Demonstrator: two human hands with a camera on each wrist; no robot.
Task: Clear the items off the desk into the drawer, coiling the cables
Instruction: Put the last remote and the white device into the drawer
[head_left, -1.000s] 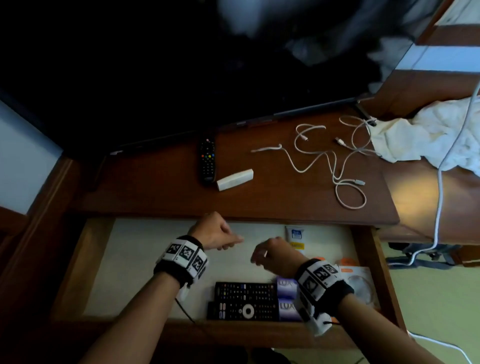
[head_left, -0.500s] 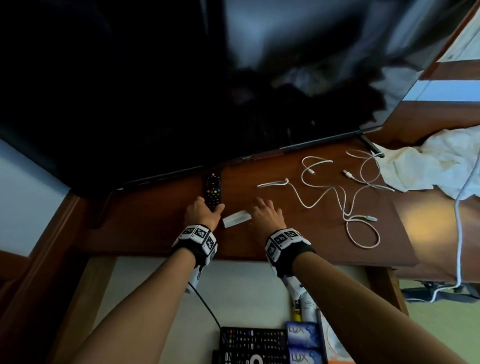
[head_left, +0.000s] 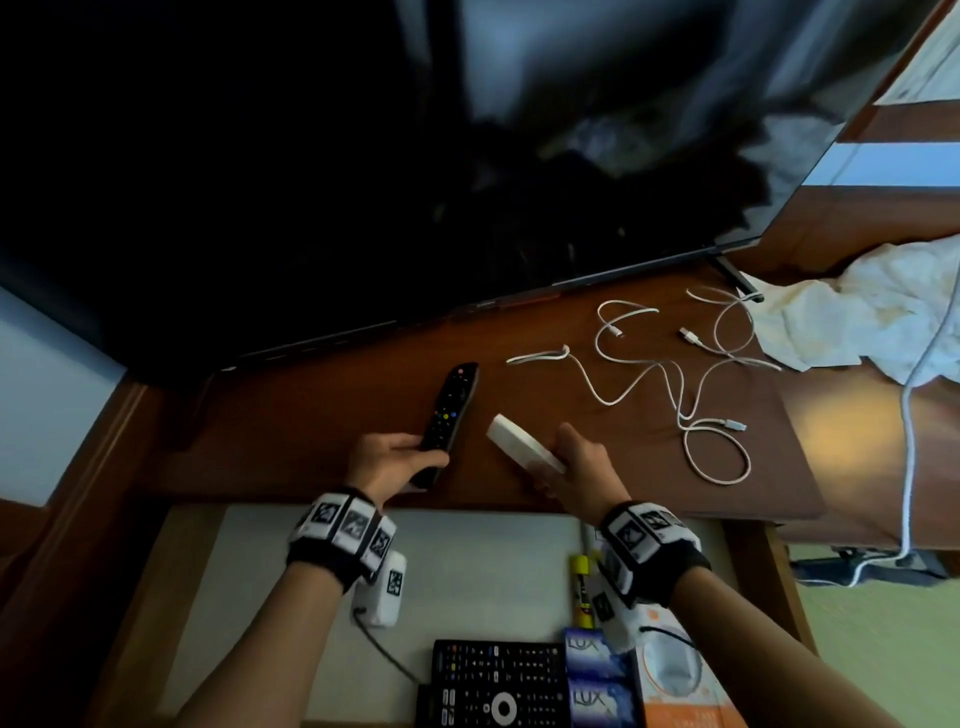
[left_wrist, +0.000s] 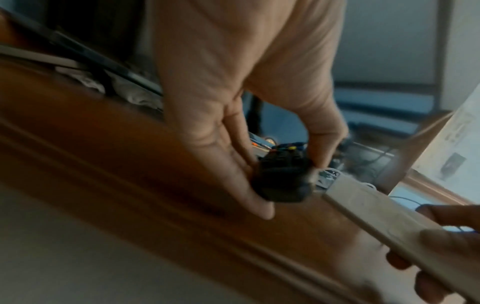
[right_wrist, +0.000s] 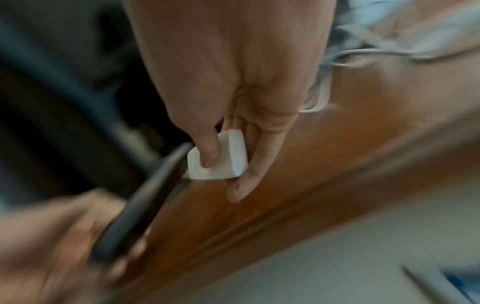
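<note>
left hand (head_left: 390, 462) fingers grip the stiff black remote (head_left: 448, 415) at its near end, right hand (head_left: 576, 467) fingers clamp the light white bar (head_left: 522, 448), both left of the cables (head_left: 675, 384).

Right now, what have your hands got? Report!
Left hand grips black remote. Right hand grips white remote. Cables uncoiled on desk. Drawer open.
</note>
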